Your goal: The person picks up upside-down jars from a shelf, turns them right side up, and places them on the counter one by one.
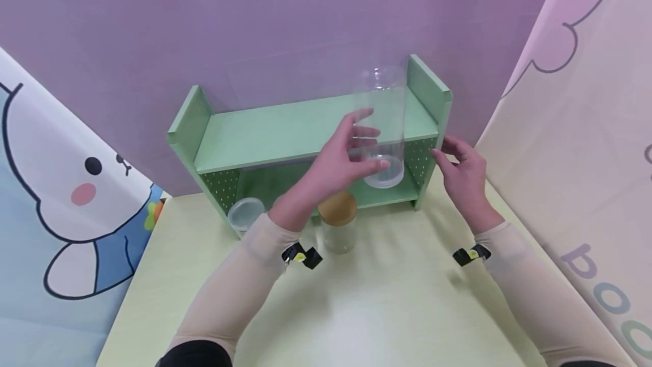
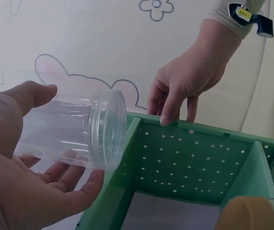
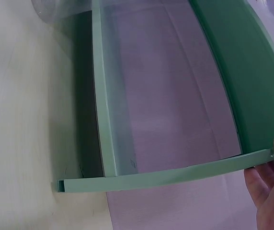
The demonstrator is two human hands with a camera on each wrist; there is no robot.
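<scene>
Progress, judged from how things lie: the tall clear jar (image 1: 381,123) is at the green shelf unit (image 1: 285,129) but not yet set down. It appears to hang in front of the right end of the lower shelf, its base near that shelf's front edge; whether the base touches the board I cannot tell. Placement and release look like what is left.

Left hand (image 1: 342,154): fingers spread and only lightly curved around the jar's left side. In the left wrist view the jar lies across the open palm, thumb (image 2: 29,93) over it on one side, fingertips (image 2: 86,184) under it on the other; a loose cradle, not a tight squeeze.

Right hand (image 1: 464,171): fingers extended, tips resting on the shelf unit's right side panel, just beside the jar but apart from it. It holds nothing.

On the desk (image 1: 387,299) near the unit's front edge: a jar with a wooden lid (image 1: 337,222), and a small clear jar (image 1: 245,214) toward the left end.
</scene>
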